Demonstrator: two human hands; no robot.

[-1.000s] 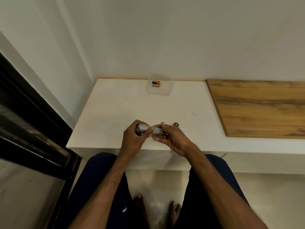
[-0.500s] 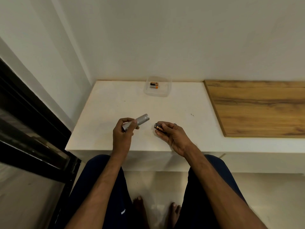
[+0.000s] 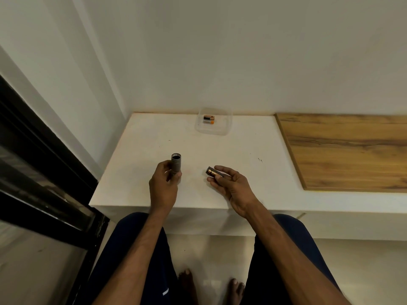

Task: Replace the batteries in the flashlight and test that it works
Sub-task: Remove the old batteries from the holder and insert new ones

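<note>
My left hand grips a grey metal flashlight body, held upright with its open dark end facing up. My right hand holds a dark battery holder with copper-coloured batteries in it, pinched between thumb and fingers just above the white table. The two hands are apart, with a gap of bare table between them. At the back of the table a clear plastic tray holds two spare batteries lying side by side.
A wooden board covers the right part of the table. A white wall stands behind the table and a dark-framed glass panel runs along the left. My knees and feet are below the table's front edge.
The hands, joined on the flashlight a second ago, have drawn apart. The right hand came away with the battery holder. The left hand has turned the flashlight body upright.
</note>
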